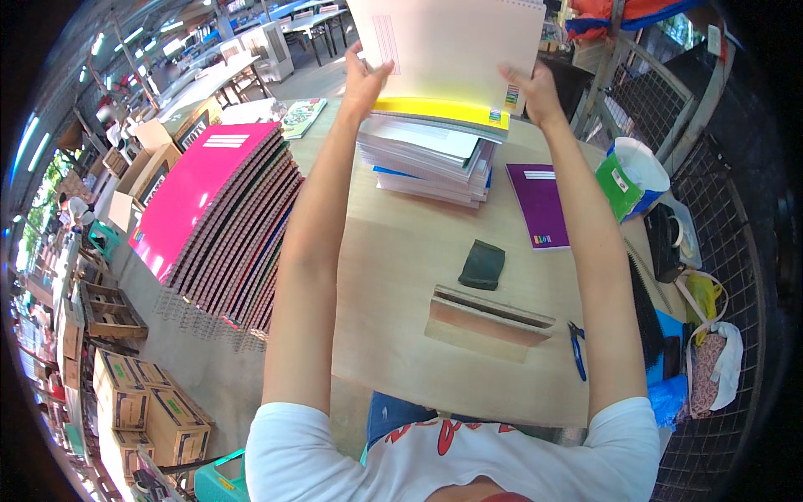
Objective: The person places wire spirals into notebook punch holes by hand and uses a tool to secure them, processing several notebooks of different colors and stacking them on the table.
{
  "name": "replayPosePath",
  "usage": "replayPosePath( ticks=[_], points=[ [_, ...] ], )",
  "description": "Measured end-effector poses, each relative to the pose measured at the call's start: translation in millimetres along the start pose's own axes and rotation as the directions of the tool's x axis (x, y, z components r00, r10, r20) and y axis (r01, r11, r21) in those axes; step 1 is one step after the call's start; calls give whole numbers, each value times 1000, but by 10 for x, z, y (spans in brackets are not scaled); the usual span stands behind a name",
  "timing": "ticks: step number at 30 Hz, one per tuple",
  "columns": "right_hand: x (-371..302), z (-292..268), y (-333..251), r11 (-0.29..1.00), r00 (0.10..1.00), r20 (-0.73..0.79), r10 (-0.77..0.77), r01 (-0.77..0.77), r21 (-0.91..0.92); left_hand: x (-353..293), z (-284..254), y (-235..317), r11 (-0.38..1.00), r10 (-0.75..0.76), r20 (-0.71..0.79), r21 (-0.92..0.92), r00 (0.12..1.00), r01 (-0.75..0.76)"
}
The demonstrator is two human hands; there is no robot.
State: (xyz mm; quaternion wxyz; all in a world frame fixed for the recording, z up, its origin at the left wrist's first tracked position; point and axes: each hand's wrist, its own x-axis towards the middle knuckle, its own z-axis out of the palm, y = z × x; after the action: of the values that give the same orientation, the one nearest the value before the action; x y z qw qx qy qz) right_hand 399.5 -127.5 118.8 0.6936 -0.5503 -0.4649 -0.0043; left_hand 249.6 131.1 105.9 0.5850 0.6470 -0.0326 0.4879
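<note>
Both arms reach to the far side of the table. My left hand (365,82) grips the left edge of a white notebook cover (456,50), thumb on its face. Its right edge is held by my right hand (538,90). A row of punched holes runs along its top edge. Below it, a yellow cover (439,110) tops a stack of loose paper blocks (427,159); whether the white cover touches it I cannot tell. A tall stack of wire-bound notebooks (213,184), pink on top, stands left of my left arm. Beside my right forearm lies a purple notebook (535,205).
On the wooden table (385,293) are a dark block (483,264), a slotted wooden piece (489,318) and blue-handled pliers (578,350). A green and white container (627,180) stands at the right, near wire mesh (711,251). Cardboard boxes (150,406) fill the lower left.
</note>
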Motion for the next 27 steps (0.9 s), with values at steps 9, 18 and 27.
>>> replayPosePath(
  ticks=[9,18,27],
  points=[
    [-668,117,-741,993,977,-186,105,-113,-34,-489,-184,485,887,50,178,445,983,-126],
    [-2742,596,-1261,924,916,-161,368,-379,-48,-2730,-465,940,970,-207,127,156,970,187],
    [-3002,805,-1048,929,937,-43,347,-349,-125,-3197,-797,649,973,-200,49,127,979,193]
  ],
)
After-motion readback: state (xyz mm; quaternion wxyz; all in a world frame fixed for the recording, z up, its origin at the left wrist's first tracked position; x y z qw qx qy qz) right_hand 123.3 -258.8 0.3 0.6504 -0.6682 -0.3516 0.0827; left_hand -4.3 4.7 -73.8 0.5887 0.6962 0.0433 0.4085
